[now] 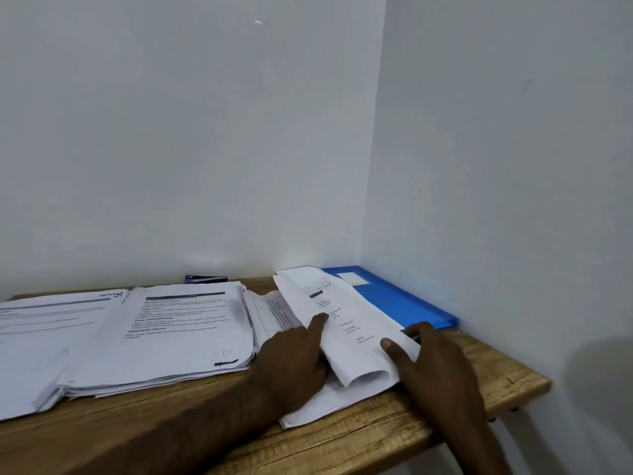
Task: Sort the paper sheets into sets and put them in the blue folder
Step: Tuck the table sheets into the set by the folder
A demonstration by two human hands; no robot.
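Observation:
A blue folder (404, 301) lies closed in the table's far right corner against the walls. Half over its near edge lies a set of printed sheets (346, 323), folded over at the front. My left hand (294, 354) grips the left side of this set, forefinger pressing on top and the other fingers tucked under the fold. My right hand (435, 361) holds the set's right edge, thumb on top of the paper. More sheets (308, 406) lie flat beneath. A thick stack of printed sheets (185, 334) sits to the left, with another pile (44, 337) at the far left.
A dark stapler (206, 278) stands at the back by the wall behind the stack. The wooden table (479, 389) ends close on the right, where a white wall rises. Bare wood shows along the front edge.

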